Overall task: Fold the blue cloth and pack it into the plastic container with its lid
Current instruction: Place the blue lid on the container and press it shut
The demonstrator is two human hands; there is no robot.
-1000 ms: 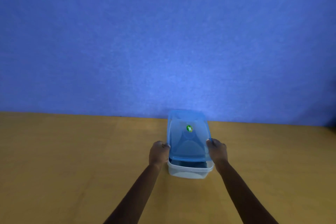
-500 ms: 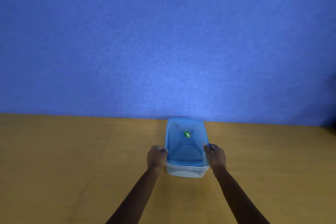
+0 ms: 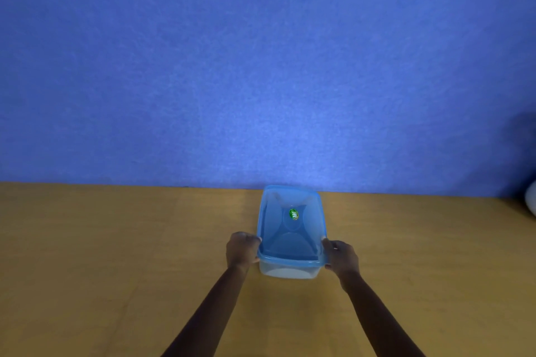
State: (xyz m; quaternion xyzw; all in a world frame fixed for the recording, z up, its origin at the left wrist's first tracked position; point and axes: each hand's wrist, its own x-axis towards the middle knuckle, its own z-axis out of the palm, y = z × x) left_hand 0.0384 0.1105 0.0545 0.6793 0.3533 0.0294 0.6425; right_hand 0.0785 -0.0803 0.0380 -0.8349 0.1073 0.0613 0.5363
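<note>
Both hands, left hand and right hand, are gripping the blue lid by its near corners, seemingly pressing it square onto the plastic container near the surface's far edge.

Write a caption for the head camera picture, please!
Two hands, left and right, press the blue lid onto the container.

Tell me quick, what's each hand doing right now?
Left hand: closed on the left edge of the blue lid.
Right hand: closed on the lid's right edge, over the container.
</note>
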